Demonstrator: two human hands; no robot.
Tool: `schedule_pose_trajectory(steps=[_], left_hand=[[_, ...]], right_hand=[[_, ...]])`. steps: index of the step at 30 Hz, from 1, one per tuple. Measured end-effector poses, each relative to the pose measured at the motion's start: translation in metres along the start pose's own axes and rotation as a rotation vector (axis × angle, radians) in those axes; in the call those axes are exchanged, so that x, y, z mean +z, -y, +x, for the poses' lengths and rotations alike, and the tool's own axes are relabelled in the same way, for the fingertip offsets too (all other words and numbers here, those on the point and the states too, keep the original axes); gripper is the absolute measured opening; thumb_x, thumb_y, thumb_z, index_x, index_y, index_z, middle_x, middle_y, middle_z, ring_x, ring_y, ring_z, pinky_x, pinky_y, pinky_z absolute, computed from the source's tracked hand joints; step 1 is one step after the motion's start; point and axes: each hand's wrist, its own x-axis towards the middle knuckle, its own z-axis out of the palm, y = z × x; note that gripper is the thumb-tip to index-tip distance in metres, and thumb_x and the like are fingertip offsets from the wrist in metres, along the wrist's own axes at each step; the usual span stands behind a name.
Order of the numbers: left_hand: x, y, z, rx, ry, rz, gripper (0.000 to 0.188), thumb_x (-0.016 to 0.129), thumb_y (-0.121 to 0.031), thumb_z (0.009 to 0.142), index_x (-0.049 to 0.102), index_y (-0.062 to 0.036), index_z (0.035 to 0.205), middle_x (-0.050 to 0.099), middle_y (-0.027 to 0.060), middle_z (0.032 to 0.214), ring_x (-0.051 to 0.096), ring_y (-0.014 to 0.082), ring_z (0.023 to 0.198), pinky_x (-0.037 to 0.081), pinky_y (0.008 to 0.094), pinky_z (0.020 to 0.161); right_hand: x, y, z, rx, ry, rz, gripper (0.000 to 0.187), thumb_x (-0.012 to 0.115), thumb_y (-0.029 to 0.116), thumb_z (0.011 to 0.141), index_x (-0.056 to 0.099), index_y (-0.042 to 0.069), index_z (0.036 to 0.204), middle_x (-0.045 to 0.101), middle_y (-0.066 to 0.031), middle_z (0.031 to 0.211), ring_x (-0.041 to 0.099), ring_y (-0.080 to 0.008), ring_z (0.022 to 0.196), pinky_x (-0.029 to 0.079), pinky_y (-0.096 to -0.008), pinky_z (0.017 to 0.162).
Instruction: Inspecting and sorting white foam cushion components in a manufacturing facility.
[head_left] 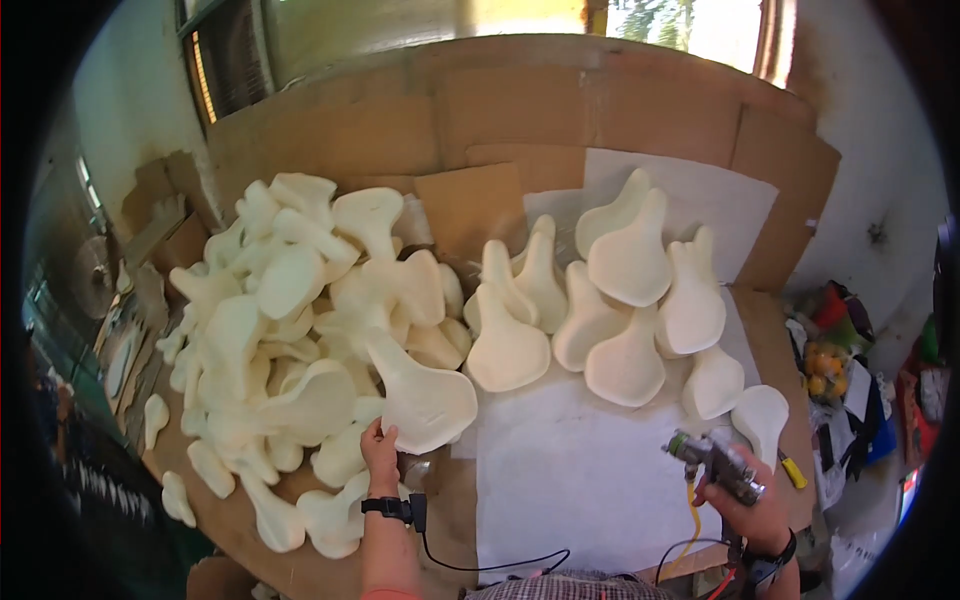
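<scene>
My left hand grips the lower left edge of a cream foam bicycle-saddle pad, its wide end towards me and its narrow nose pointing away. In my right hand is a metal spray gun with a green tip, its nozzle pointing left over the white sheet. A yellow hose hangs below the gun. Close beyond my right hand lies another saddle pad. A big heap of similar foam pads spreads to the left of the held one.
Several saddle pads lie in overlapping rows at the back right. Cardboard sheets stand behind the table. A yellow cutter knife lies at the right edge. Bags and mixed items crowd beyond it. A black cable trails from my left wrist.
</scene>
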Motion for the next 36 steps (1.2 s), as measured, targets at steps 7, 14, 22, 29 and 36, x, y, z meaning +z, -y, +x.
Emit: schedule_pose_trajectory(steps=[7,14,22,29,36], left_hand=[[0.170,-0.013,0.054,-0.101,0.428,-0.353,0.034,0.062,-0.004,0.083,0.057,0.0004,0.116,0.063,0.0084,0.100,0.059,0.0172,0.088,0.047,0.0306,0.079],[0.225,-0.006,0.082,-0.246,0.367,-0.351,0.065,0.071,0.003,0.063,0.046,-0.0020,0.122,0.059,0.0137,0.107,0.056,0.0265,0.103,0.049,0.0363,0.083],[0.172,0.024,0.092,-0.363,0.790,0.043,0.047,0.071,-0.007,0.065,0.057,-0.0040,0.110,0.062,0.0080,0.104,0.061,0.0250,0.093,0.050,0.0386,0.079],[0.169,-0.036,0.035,-0.245,0.652,-0.411,0.043,0.062,-0.005,0.068,0.056,0.0001,0.111,0.061,0.0108,0.109,0.059,0.0269,0.101,0.048,0.0408,0.091],[0.286,-0.152,0.047,-0.110,0.828,-0.479,0.041,0.063,-0.003,0.070,0.058,0.0000,0.110,0.063,0.0092,0.099,0.060,0.0245,0.095,0.049,0.0353,0.088]], right_hand=[[-0.014,0.029,-0.044,-0.173,-0.553,-0.011,0.064,0.066,0.018,0.080,0.036,-0.001,0.134,0.060,-0.0111,0.083,0.059,-0.0171,0.070,0.051,-0.0307,0.066],[-0.026,0.029,-0.040,-0.111,-0.484,-0.056,0.059,0.071,0.022,0.079,0.043,-0.001,0.125,0.060,-0.0104,0.084,0.060,-0.0172,0.068,0.052,-0.0305,0.062],[-0.053,0.015,-0.034,-0.129,-0.581,0.116,0.061,0.068,0.024,0.080,0.041,0.000,0.130,0.059,-0.0097,0.089,0.059,-0.0186,0.076,0.050,-0.0320,0.068],[-0.118,0.008,-0.061,-0.055,-0.525,0.015,0.058,0.068,0.017,0.079,0.042,-0.004,0.126,0.061,-0.0114,0.082,0.061,-0.0190,0.072,0.051,-0.0313,0.068],[-0.134,0.008,-0.048,-0.158,-0.589,0.140,0.052,0.067,0.014,0.079,0.046,-0.004,0.123,0.062,-0.0114,0.082,0.061,-0.0187,0.072,0.051,-0.0310,0.067]])
